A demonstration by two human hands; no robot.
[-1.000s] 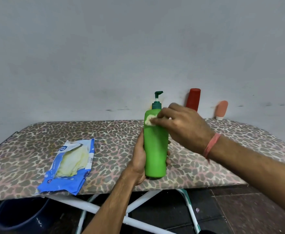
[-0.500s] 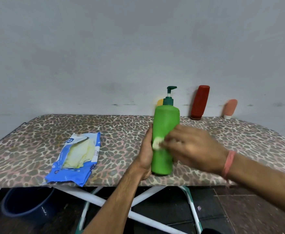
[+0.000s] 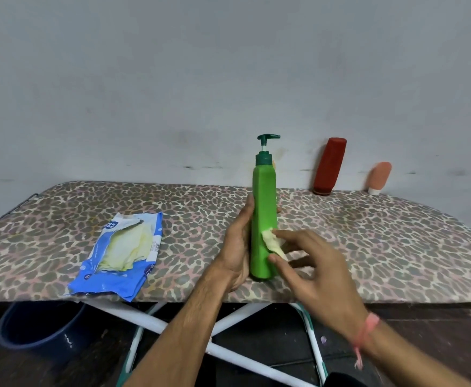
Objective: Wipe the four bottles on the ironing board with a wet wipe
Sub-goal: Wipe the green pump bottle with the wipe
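My left hand [image 3: 238, 247] wraps the green pump bottle [image 3: 263, 216], hiding its far side; it stands upright near the board's [image 3: 368, 247] front edge. My right hand [image 3: 312, 266] pinches a crumpled pale wipe [image 3: 273, 244] against the smooth plastic. A yellow bottle behind barely shows. The red bottle [image 3: 330, 166] and peach tube [image 3: 379, 177] lean on the wall.

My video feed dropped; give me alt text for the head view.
The left hand grips an upright green pump bottle on the ironing board while the right hand pinches a wet wipe against its lower side.
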